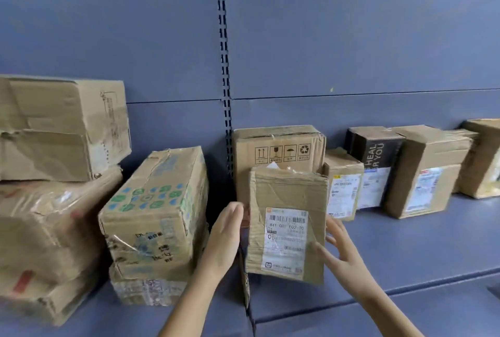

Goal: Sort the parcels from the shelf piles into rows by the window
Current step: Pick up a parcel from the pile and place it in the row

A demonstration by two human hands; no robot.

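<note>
A small brown cardboard parcel [286,193] with a white barcode label stands upright in front of me, its top edge torn. My left hand [224,236] presses flat against its left side with straight fingers. My right hand [343,253] touches its right edge, fingers spread and thumb on the front face. Whether the parcel's bottom rests on the blue shelf [405,250] or hangs just above it, I cannot tell.
Right behind the parcel stands a box with handling symbols [278,144]. A row of small labelled parcels, one black [376,147], runs to the right along the back wall. Left are a blue-and-green printed box [157,201] on another box, and a pile of big crumpled cartons [54,131].
</note>
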